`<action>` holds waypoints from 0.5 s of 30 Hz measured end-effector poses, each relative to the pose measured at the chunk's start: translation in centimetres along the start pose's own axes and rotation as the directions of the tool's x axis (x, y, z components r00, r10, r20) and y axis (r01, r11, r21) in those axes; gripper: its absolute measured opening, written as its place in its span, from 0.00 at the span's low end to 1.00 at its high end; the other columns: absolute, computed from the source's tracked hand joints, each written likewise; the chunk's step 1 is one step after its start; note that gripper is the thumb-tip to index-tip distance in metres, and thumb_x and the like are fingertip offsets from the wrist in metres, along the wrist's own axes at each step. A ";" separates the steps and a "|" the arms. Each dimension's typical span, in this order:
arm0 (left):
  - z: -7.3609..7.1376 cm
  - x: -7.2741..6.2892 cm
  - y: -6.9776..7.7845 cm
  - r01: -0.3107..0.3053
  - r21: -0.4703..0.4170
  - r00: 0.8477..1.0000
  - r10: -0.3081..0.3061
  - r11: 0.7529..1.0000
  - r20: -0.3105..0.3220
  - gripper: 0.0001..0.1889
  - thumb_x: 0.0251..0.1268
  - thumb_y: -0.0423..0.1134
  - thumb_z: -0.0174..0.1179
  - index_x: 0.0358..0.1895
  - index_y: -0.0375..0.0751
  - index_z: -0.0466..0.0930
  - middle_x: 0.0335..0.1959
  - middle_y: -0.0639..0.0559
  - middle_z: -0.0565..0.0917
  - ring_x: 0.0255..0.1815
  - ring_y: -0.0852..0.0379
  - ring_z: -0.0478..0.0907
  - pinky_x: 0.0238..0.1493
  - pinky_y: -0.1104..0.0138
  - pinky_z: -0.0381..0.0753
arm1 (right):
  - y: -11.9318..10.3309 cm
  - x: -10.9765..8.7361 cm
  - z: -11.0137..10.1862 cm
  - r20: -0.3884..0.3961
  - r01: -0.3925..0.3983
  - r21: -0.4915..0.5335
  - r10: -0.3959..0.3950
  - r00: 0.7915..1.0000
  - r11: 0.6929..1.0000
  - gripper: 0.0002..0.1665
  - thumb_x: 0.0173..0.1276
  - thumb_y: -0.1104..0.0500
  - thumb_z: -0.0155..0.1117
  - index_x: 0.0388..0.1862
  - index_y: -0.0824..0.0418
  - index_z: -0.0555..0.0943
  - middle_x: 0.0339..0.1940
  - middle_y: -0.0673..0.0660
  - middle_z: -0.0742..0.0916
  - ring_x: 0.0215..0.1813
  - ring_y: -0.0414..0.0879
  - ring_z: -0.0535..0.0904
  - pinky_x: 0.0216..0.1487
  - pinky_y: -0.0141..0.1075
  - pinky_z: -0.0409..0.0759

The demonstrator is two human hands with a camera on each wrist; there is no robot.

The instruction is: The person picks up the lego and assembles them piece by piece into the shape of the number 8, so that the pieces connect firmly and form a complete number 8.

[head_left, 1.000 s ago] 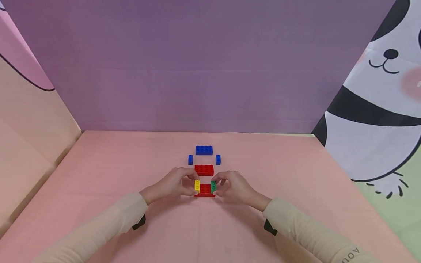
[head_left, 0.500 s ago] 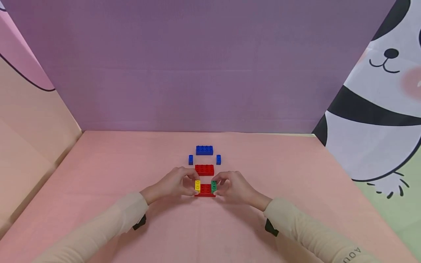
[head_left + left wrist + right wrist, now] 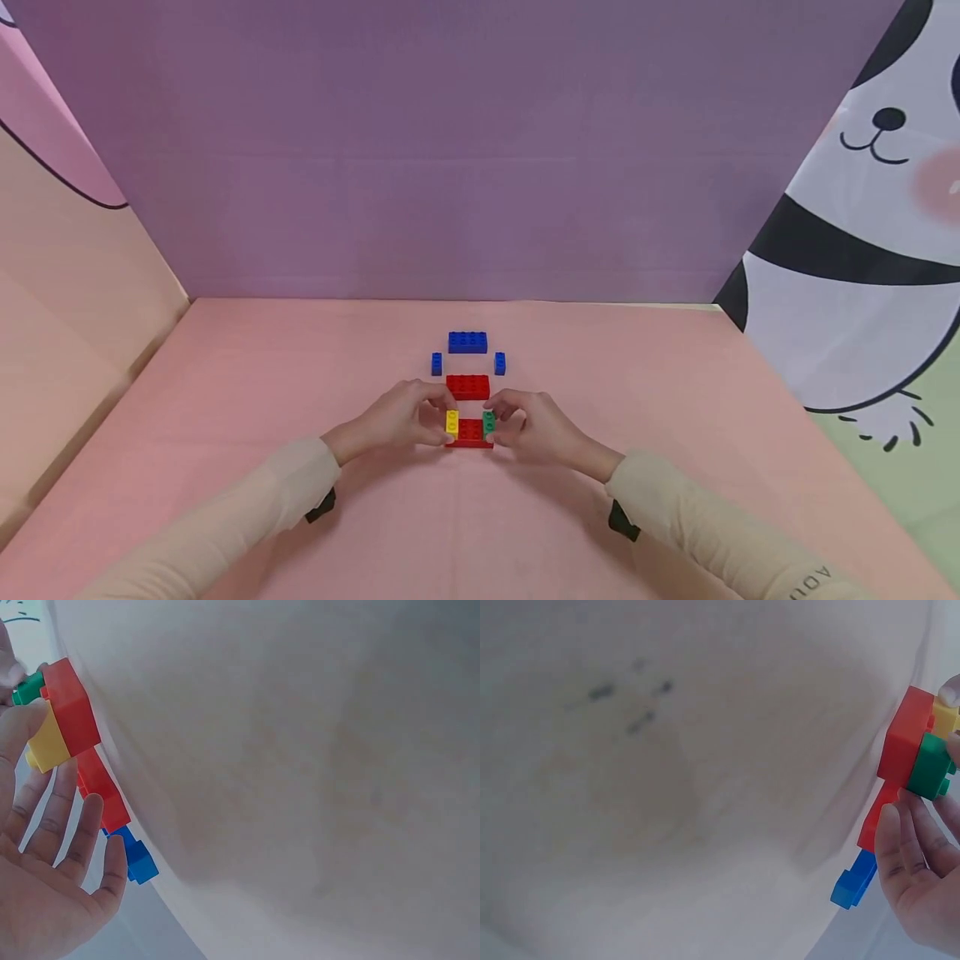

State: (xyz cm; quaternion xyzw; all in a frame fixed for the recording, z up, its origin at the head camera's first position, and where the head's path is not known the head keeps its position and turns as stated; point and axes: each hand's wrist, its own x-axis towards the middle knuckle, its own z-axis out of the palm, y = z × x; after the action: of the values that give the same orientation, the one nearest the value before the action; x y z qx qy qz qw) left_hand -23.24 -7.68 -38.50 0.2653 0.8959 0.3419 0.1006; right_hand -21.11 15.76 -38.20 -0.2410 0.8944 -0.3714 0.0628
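Nearest, on the pink-covered counter (image 3: pixel 465 533), the left hand (image 3: pixel 397 417) pinched a yellow one-by-two brick (image 3: pixel 452 425) between thumb and finger, while the right hand (image 3: pixel 536 427) pinched a green one-by-two brick (image 3: pixel 489 423) likewise. Both sat on opposite ends of a studded red brick (image 3: pixel 470 431) between the hands. Just beyond the fingertips, a red two-by-four brick (image 3: pixel 468 387) lay apart from that assembly. Farther out, a small blue brick (image 3: pixel 437 364) lay beyond the left fingers and its small blue twin (image 3: pixel 500 364) beyond the right ones; past both was a blue two-by-four brick (image 3: pixel 468 342).
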 end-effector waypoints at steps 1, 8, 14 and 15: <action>0.0 0.0 0.1 0.001 0.001 1.000 -0.001 1.000 -0.001 0.17 0.43 0.41 0.72 0.39 0.55 0.77 0.37 0.61 0.79 0.45 0.56 0.73 0.50 0.59 0.75 | 0.0 -0.1 0.0 0.001 0.001 0.015 -0.001 1.000 1.000 0.18 0.54 0.60 0.69 0.45 0.56 0.78 0.39 0.50 0.84 0.44 0.46 0.77 0.36 0.28 0.78; 0.1 -0.3 0.5 -0.012 0.003 1.000 0.012 1.000 -0.004 0.17 0.44 0.40 0.71 0.39 0.54 0.77 0.37 0.60 0.79 0.46 0.55 0.73 0.50 0.58 0.75 | 0.0 -0.5 -0.3 -0.010 0.015 0.082 -0.014 1.000 0.997 0.15 0.56 0.60 0.68 0.44 0.56 0.78 0.39 0.50 0.84 0.43 0.47 0.78 0.37 0.28 0.78; 0.0 -0.5 0.9 -0.008 0.003 1.000 0.008 1.000 -0.007 0.17 0.44 0.40 0.71 0.40 0.53 0.77 0.38 0.60 0.79 0.46 0.55 0.73 0.51 0.58 0.75 | 0.0 -0.6 -0.5 -0.006 0.024 0.099 -0.024 1.000 0.995 0.15 0.55 0.59 0.68 0.43 0.56 0.79 0.39 0.50 0.85 0.43 0.48 0.78 0.41 0.30 0.78; 0.0 -0.5 1.0 -0.006 0.003 1.000 0.007 1.000 -0.010 0.17 0.44 0.40 0.71 0.40 0.53 0.77 0.38 0.60 0.79 0.46 0.55 0.73 0.51 0.58 0.75 | 0.0 -0.6 -0.6 -0.003 0.024 0.100 -0.024 1.000 0.995 0.15 0.55 0.59 0.68 0.43 0.56 0.79 0.40 0.50 0.85 0.43 0.48 0.78 0.41 0.30 0.78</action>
State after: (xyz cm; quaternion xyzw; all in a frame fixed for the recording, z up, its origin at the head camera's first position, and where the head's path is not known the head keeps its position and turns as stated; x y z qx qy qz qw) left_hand -22.44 -7.36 -37.86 0.2667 0.8961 0.3421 0.0947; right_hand -20.74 16.41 -37.82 -0.2479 0.8719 -0.4165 0.0696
